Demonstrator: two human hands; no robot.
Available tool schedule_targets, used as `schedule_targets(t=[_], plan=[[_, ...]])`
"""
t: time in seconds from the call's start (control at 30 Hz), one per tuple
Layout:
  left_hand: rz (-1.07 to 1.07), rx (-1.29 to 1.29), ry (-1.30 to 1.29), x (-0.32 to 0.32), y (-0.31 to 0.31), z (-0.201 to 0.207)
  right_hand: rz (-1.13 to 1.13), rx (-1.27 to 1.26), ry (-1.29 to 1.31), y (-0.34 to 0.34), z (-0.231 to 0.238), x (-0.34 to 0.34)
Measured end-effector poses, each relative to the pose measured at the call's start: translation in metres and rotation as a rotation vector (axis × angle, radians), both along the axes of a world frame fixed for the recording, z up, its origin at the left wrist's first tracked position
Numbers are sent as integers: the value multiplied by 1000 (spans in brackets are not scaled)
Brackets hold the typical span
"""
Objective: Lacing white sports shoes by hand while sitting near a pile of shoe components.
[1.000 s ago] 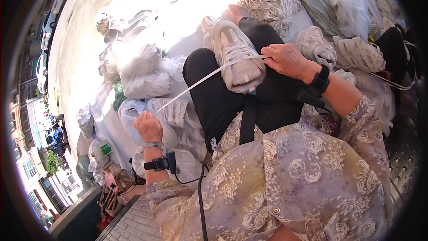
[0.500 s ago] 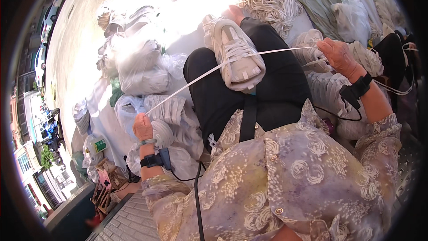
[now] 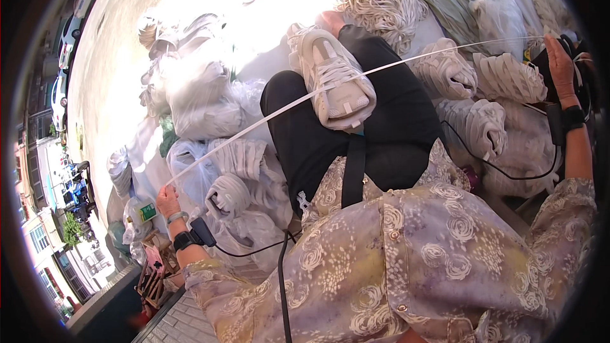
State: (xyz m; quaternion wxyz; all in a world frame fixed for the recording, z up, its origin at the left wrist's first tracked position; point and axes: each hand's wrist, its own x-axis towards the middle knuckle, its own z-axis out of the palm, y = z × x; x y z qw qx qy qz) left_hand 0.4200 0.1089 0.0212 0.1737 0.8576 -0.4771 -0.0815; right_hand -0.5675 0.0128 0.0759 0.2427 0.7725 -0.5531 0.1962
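Note:
A beige-and-white sneaker (image 3: 351,96) rests between my thighs, toe toward me. Its upper eyelets carry crossed lacing. From the lacing a long white shoelace (image 3: 262,120) runs out taut to both sides. My left hand (image 3: 168,203), low at the left, is closed on one end of the lace. Far out at the right, my right hand (image 3: 560,67) pinches the other end, its arm stretched wide. Neither hand touches the shoe.
Bagged white shoe uppers (image 3: 203,95) are heaped at my left, and stacked uppers (image 3: 470,127) lie at my right. A tangled bundle of laces (image 3: 384,13) sits ahead. Black cables (image 3: 279,279) hang by my wrists. Another person's hand shows at the far right edge.
Both hands have moved apart, the left one outward and down, the right one outward to the right. More lace now stretches out on each side, while the shoe stays between my thighs.

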Motion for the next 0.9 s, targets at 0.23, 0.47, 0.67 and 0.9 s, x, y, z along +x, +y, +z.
schedule_targets(t=[0.23, 0.47, 0.67, 0.9], plan=[[-142, 700, 872, -199, -49, -10, -265, 1465, -1365, 24, -51, 210], [-476, 754, 1028, -342, -101, -15, -119, 1737, -1479, -6, -84, 348], [-418, 495, 1048, -383, -137, -30, 65, 1312, -1558, -41, -106, 370], [-274, 332, 1115, -386, -119, -24, 17, 1225, -1617, -27, -115, 361]])
